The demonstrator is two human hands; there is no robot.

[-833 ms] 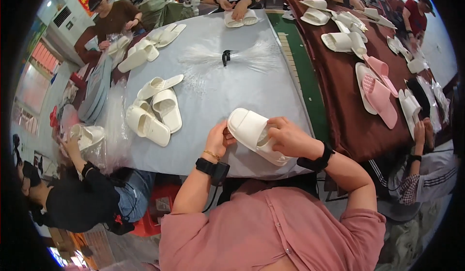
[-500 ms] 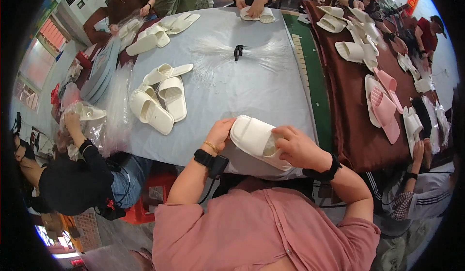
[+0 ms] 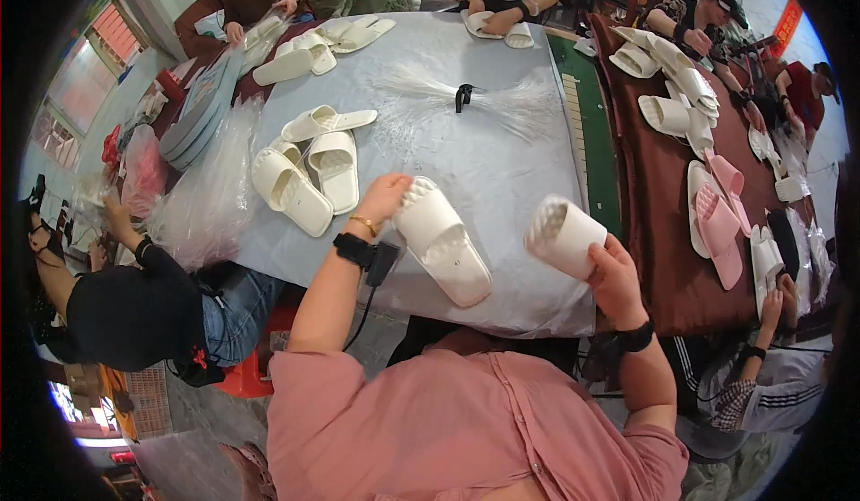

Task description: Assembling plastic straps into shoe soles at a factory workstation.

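My left hand (image 3: 385, 200) grips a cream-white slipper (image 3: 444, 243) by its toe end, and the heel points toward me over the table's near edge. Off to its right, my right hand (image 3: 616, 279) is closed on a second white slipper (image 3: 564, 236), with the thumb on the strap side. That slipper is tilted and slightly blurred, its bumpy footbed showing at the open toe. Left of my left hand, several white slippers lie in a loose group, one slipper (image 3: 335, 173) being closest to my wrist.
A bundle of clear plastic strands (image 3: 502, 102) with a black tie lies mid-table on the grey cloth (image 3: 430, 156). Clear plastic bags (image 3: 210, 187) cover the left edge. Pink slippers (image 3: 715, 223) and white ones lie on the brown-covered table (image 3: 649, 268) at right. Several co-workers handle slippers around.
The two slippers, held close together before, are now apart, one in each hand. My left hand has moved up and left, and my right hand has moved right.
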